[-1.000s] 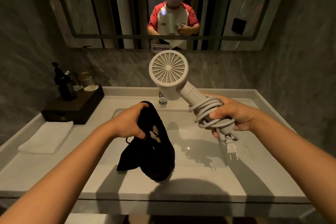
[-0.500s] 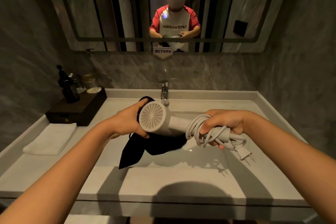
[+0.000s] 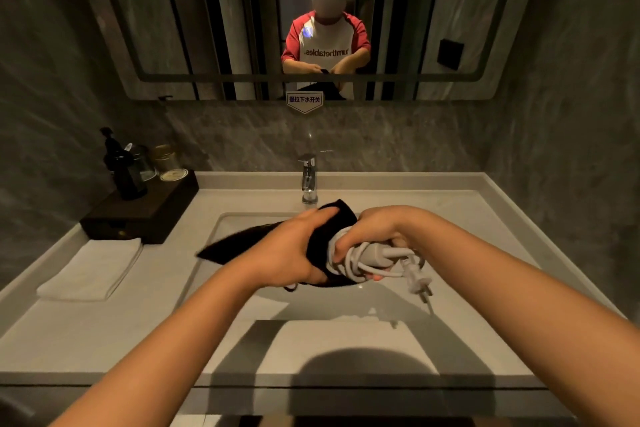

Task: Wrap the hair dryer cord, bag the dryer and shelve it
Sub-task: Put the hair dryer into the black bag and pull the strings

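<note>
Over the sink basin (image 3: 263, 308), my left hand (image 3: 294, 250) grips the mouth of a black cloth bag (image 3: 239, 243) that stretches out to the left. The head of the white hair dryer sits inside the bag, hidden. Only its handle (image 3: 375, 255) shows, with the grey cord (image 3: 356, 269) coiled around it. My right hand (image 3: 377, 229) is closed on that handle and the coils. The plug (image 3: 417, 284) dangles free to the lower right of my right hand.
A chrome tap (image 3: 307, 177) stands behind the basin. On the left counter lie a folded white towel (image 3: 91, 269) and a dark tray (image 3: 145, 208) with a black pump bottle (image 3: 123, 166) and jars. A wide mirror (image 3: 207, 28) hangs above; grey stone walls close both sides.
The dryer came down from upright to lying sideways, and its head has gone into the bag's mouth. Both hands have drawn close together over the basin.
</note>
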